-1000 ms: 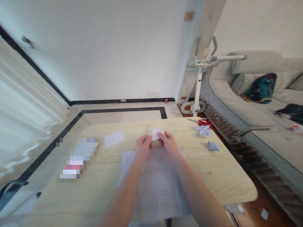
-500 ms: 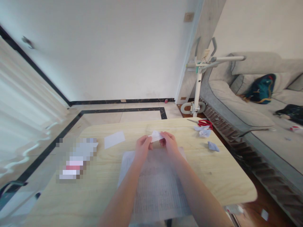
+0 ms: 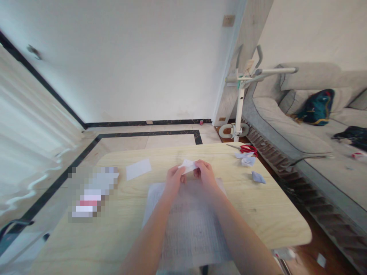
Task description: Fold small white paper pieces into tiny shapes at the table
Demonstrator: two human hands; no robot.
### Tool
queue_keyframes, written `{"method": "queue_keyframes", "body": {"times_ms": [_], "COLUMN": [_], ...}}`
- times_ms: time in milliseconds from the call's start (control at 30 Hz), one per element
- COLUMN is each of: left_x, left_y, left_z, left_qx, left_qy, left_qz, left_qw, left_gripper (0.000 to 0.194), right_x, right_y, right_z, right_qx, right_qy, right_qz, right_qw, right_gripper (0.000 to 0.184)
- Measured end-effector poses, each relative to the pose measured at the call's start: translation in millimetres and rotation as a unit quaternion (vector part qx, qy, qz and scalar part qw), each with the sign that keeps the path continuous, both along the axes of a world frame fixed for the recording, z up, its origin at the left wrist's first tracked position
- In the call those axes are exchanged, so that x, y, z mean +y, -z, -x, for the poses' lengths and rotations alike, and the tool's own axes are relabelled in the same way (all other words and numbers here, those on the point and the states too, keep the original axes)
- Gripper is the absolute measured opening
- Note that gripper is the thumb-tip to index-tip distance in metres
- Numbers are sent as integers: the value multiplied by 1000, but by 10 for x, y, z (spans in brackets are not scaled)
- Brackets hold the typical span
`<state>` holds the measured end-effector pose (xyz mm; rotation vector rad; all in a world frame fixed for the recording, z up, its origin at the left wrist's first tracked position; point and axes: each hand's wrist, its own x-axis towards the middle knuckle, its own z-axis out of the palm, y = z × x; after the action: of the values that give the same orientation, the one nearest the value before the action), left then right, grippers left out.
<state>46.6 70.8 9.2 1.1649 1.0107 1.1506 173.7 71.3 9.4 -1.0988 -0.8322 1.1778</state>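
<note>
Between both hands is held folded paper.

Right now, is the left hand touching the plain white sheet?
Apart: the head view shows bare wooden tabletop between the left hand and the plain white sheet.

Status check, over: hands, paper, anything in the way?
Left hand and right hand pinching opposite ends of white paper. Paper creased, partly folded. Red-handled scissors off to the right, apart from both hands.
</note>
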Motion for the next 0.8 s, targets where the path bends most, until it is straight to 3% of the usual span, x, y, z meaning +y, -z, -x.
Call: {"method": "queue_keyframes", "body": {"times_ms": [267, 567, 800], "left_x": [6, -14, -12], "left_y": [21, -4, -35], "left_z": [-3, -15, -2], "left_qx": [4, 23, 42], "left_qy": [16, 35, 60], "left_qz": [6, -2, 0], "left_qw": [1000, 999, 997], "left_gripper": [33, 35, 36], "right_x": [-16, -37, -14], "right_y": [56, 6, 123], "right_z": [45, 62, 90], "right_qx": [6, -17, 11], "right_qy": [-74, -37, -40], "right_qz": [2, 26, 48], "right_qw": [997, 999, 998], "right_gripper": [26, 21, 21]}}
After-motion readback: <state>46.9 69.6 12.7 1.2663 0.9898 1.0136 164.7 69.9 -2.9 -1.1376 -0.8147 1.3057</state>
